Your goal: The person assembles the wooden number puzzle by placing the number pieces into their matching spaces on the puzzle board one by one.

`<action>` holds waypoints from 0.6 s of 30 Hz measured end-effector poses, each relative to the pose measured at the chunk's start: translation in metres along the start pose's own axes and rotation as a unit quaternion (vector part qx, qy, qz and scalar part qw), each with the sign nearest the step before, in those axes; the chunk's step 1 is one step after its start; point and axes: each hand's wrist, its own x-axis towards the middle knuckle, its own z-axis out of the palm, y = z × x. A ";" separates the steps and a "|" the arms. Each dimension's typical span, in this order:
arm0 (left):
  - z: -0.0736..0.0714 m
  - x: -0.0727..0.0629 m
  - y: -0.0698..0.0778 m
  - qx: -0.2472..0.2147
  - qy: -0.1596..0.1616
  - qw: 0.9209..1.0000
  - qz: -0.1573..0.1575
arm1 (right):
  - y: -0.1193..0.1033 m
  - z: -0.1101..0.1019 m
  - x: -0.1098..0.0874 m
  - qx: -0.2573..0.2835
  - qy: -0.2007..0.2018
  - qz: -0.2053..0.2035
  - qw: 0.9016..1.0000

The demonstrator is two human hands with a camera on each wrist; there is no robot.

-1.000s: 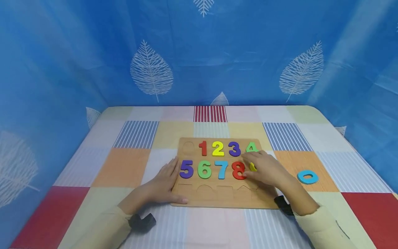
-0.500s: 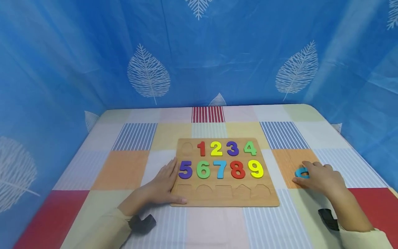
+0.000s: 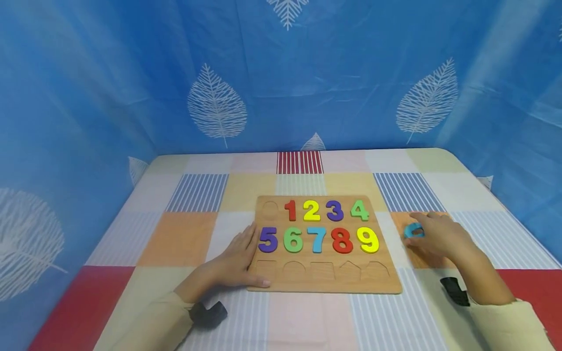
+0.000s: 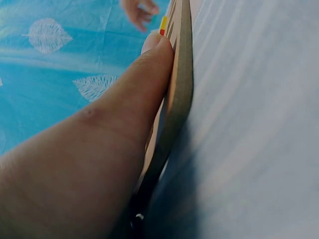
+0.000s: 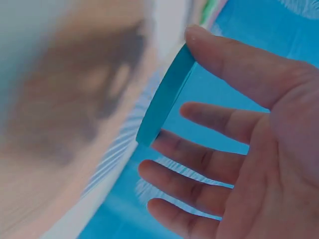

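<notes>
My right hand (image 3: 445,238) pinches a blue number 0 piece (image 3: 411,230) to the right of the board. In the right wrist view the thumb and a finger grip the piece (image 5: 167,97) at its two ends, above the cloth, where a shadow falls. A wooden number puzzle board (image 3: 325,286) holds the coloured digits 1 to 9 in two rows. At its left edge rests my left hand (image 3: 237,261), fingers straight along the side and thumb on the front corner. The left wrist view shows this thumb (image 4: 124,104) lying on the board's edge (image 4: 183,74).
An oval recess (image 3: 270,208) shows at the board's top left. Along the front run several shaped recesses (image 3: 322,270) with no pieces in them. The patchwork tablecloth (image 3: 307,321) lies under everything, and a blue leaf-print curtain (image 3: 325,73) hangs behind and at the sides.
My right hand left the board's right side, reached the blue 0, took hold of it and has lifted it, shifting slightly left. The left hand stays on the board.
</notes>
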 end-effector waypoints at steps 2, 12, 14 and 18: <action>-0.001 0.001 0.001 -0.001 -0.003 1.000 0.001 | -0.018 -0.010 0.011 -0.003 0.001 -0.009 1.000; 0.002 0.001 0.003 0.001 -0.004 1.000 0.001 | -0.133 -0.033 0.065 0.017 0.019 -0.124 0.992; 0.002 0.001 0.003 0.001 -0.008 1.000 -0.002 | -0.157 -0.035 0.075 0.020 0.012 -0.156 0.987; -0.002 0.000 0.002 0.005 -0.014 1.000 -0.012 | -0.198 -0.035 0.093 0.023 -0.006 -0.207 0.978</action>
